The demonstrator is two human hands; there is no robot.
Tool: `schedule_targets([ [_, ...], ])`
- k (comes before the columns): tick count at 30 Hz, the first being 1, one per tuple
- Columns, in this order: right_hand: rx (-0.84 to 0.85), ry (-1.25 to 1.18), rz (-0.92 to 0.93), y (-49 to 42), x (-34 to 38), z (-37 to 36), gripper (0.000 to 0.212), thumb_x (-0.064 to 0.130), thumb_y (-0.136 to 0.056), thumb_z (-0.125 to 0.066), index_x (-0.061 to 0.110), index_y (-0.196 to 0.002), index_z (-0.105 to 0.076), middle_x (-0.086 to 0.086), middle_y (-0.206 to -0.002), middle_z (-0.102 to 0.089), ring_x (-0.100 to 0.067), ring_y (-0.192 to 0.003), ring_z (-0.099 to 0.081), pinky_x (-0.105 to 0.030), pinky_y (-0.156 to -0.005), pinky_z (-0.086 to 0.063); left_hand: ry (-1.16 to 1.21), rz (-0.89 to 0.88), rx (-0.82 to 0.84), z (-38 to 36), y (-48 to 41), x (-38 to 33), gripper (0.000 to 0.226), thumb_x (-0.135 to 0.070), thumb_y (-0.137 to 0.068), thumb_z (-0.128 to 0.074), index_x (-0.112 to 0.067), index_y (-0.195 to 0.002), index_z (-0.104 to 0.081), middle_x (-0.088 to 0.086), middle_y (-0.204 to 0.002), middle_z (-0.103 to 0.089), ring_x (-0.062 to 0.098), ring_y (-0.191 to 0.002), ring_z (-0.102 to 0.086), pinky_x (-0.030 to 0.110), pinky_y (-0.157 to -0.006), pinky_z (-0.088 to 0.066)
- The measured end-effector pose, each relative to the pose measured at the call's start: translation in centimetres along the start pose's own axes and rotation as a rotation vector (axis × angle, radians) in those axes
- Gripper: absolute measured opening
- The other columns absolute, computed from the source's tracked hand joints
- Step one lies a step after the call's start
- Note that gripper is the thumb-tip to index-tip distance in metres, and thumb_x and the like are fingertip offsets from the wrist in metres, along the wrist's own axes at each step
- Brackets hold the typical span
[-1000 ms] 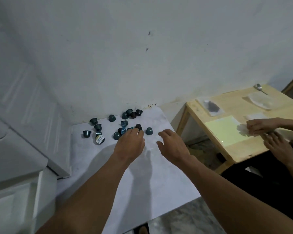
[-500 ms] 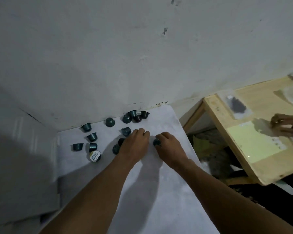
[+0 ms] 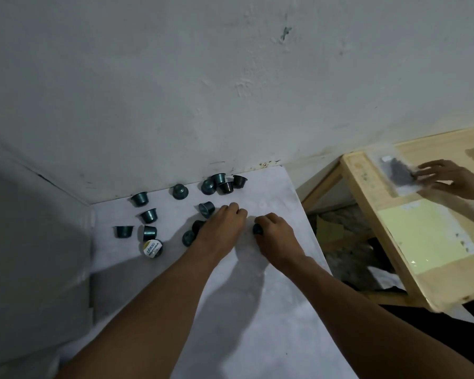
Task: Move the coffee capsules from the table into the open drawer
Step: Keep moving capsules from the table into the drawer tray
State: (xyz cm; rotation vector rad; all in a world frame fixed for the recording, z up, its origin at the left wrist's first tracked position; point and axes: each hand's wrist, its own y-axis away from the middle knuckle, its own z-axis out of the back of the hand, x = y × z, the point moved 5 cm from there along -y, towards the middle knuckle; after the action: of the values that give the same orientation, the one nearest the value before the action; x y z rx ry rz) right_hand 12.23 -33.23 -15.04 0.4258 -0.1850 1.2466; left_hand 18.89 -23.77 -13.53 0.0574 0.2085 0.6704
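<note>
Head view: right hand [image 3: 278, 237] grips a capsule [image 3: 257, 230]; left hand [image 3: 221, 227] rests beside capsules [image 3: 149, 215].

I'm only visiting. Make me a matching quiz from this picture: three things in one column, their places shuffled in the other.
Things:
1 right hand
2 labelled capsule
3 clear bag

Places:
A on the wooden table
B gripping a teal capsule
C on the white table, printed lid showing

Pairs: 1-B, 2-C, 3-A.
</note>
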Motion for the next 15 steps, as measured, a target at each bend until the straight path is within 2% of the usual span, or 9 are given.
schedule_targets([
  [4, -0.045, -0.010, 0.043, 0.8, 1.2, 1.8, 0.022, 0.012, -0.096, -0.047, 0.007, -0.113, -0.061, -0.012, -0.111, -0.061, -0.026, -0.097, -0.054, -0.036, -0.087, -0.048, 0.004, 0.020, -0.069, 2.2, 1.4, -0.6, 0.019, -0.005, -0.090, -0.054, -0.012, -0.107, -0.050, 0.007, -0.112, -0.053, 0.022, -0.101, -0.053, 0.029, -0.081, -0.043],
  [8, -0.123, -0.008, 0.126, 2.3, 2.8, 4.2, 0.019, 0.012, -0.093, -0.050, 0.005, -0.106, -0.063, -0.014, -0.105, -0.062, -0.029, -0.092, -0.055, -0.039, -0.081, -0.048, 0.079, 0.153, -0.141, 4.5, 3.9, -0.9, 0.016, -0.004, -0.088, -0.054, -0.013, -0.101, -0.050, 0.007, -0.106, -0.053, 0.024, -0.096, -0.052, 0.036, -0.075, -0.050],
  [12, -0.157, -0.012, 0.215, 4.6, 4.1, 6.3, 0.017, 0.008, -0.089, -0.050, 0.003, -0.101, -0.061, -0.014, -0.099, -0.061, -0.030, -0.085, -0.056, -0.039, -0.076, -0.049, 0.097, 0.267, -0.213, 6.3, 7.7, -2.3, 0.029, -0.006, -0.091, -0.050, -0.014, -0.118, -0.051, 0.009, -0.113, -0.048, 0.025, -0.102, -0.049, 0.036, -0.079, -0.050],
  [15, -0.183, -0.057, 0.317, 6.8, 5.5, 7.6, 0.026, 0.006, -0.088, -0.051, 0.006, -0.112, -0.062, -0.014, -0.100, -0.061, -0.032, -0.090, -0.058, -0.038, -0.078, -0.050, 0.136, 0.388, -0.278, 7.4, 11.2, -3.5, 0.032, -0.010, -0.093, -0.047, -0.015, -0.124, -0.053, 0.009, -0.115, -0.044, 0.024, -0.104, -0.046, 0.033, -0.084, -0.048],
])
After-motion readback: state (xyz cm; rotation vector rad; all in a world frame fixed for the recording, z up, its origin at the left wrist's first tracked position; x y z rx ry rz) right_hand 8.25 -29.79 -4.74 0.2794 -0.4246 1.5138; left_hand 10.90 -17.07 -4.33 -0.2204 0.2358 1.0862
